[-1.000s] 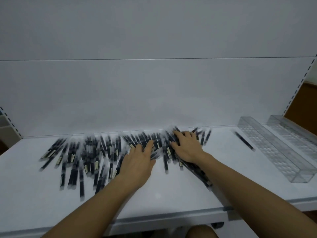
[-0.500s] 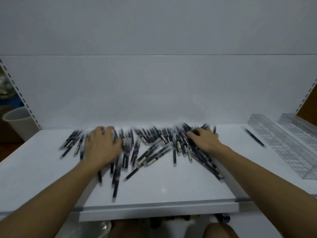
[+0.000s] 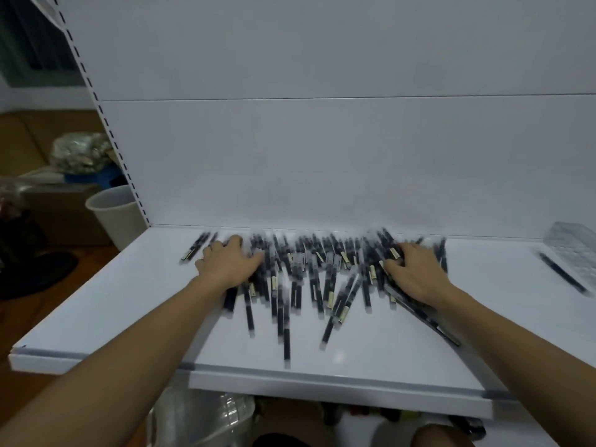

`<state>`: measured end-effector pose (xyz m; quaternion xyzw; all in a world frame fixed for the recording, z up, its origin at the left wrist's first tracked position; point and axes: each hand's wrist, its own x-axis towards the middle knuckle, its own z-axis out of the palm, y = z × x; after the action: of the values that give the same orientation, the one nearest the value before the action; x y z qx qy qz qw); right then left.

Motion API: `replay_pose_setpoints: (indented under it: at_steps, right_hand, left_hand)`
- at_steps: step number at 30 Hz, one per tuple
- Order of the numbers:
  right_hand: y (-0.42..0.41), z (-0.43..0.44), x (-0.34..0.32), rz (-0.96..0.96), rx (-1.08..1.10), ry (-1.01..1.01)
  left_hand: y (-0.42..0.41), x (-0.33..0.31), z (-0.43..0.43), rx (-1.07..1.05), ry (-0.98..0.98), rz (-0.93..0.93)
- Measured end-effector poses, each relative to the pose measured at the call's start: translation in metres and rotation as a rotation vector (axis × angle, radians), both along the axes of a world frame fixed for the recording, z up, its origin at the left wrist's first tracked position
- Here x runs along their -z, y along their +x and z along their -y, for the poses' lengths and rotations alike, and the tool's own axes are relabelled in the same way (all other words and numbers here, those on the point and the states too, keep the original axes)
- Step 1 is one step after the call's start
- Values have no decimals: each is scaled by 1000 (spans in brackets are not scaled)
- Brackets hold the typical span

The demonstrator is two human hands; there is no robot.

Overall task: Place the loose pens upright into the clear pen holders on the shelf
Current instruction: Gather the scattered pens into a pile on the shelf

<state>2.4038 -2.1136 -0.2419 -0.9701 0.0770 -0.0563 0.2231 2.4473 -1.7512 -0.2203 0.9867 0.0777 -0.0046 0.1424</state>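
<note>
Nearest, below the shelf's front lip, a clear plastic tub (image 3: 200, 417) stands on the floor; its contents are too blurred to tell. Above it the white shelf (image 3: 135, 304) bears a wide heap of loose black pens (image 3: 309, 275), all lying flat, many pointing at the front edge and a few long ones reaching close to it.

The left hand (image 3: 229, 264) lies palm down on the heap's left end with its fingers spread out straight. The right hand (image 3: 416, 272) presses flat on the right end, its fingers laid over the pens; neither hand grips anything, and they are well apart. Two stray pens (image 3: 196, 248) lie just left of the left hand. A lone pen (image 3: 562, 279) lies well to the right, near a clear pen holder (image 3: 577, 250), of which only a corner shows, with its grid of cells visible through the wall. Behind stands the white back panel (image 3: 322, 156), and to the left of the shelf a white wastebasket (image 3: 116, 214) whose inside is hidden.

A second ago the hands were close together at the middle of the heap; now each is at one end. More pens lie toward the front than half a second ago. Two holders showed then, the wastebasket only in part.
</note>
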Motion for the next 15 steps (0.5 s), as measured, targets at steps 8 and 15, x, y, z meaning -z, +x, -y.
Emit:
replay_pose_setpoints:
  at_steps: [8,15]
  right_hand:
    - [7,-25,15,57,-65,-154]
    - [17,-21,28,66,-4,-167]
  left_hand:
    - [15,-12,-28,-143,-19,-149]
    - [29,-6,-33,-227,26,-147]
